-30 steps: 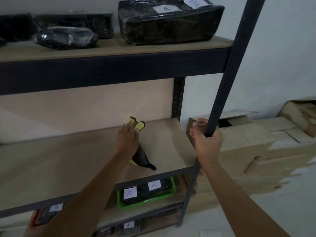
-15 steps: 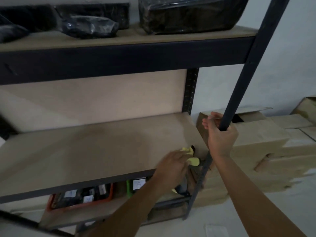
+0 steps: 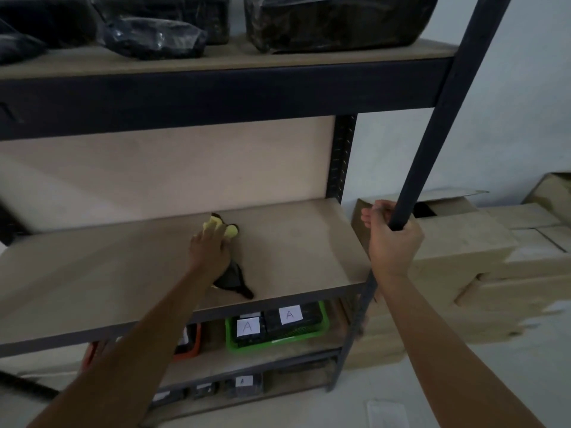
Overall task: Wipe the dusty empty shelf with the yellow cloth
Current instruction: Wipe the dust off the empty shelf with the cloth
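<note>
Half a second ago the left hand (image 3: 210, 251) was at the front right corner of the shelf (image 3: 293, 242), close to the post (image 3: 432, 125). Now it has moved back and to the left, and it lies in the middle of the frame, near the back of the board. The cloth (image 3: 220, 227) has gone with it. The view has also changed a little: the green basket (image 3: 275, 341) under the shelf shows fully again.

The left arm reaches forward from the lower left of the frame, nearly straight. The hand lies palm down on the cloth, with its fingers stretched flat and pressing it on the shelf. Two yellow tips of the cloth come out beyond the fingers, and a dark part of it trails from under the wrist toward the front edge.

The right hand (image 3: 392, 239) is right of centre. Its fingers are curled round the dark post and grip it, just beside the right end of the shelf. The right arm rises from the lower right of the frame.

Behind this hand, brown boxes (image 3: 482, 261) stand on the floor. Black wrapped packs (image 3: 154, 38) lie on the upper shelf at the top of the frame.
</note>
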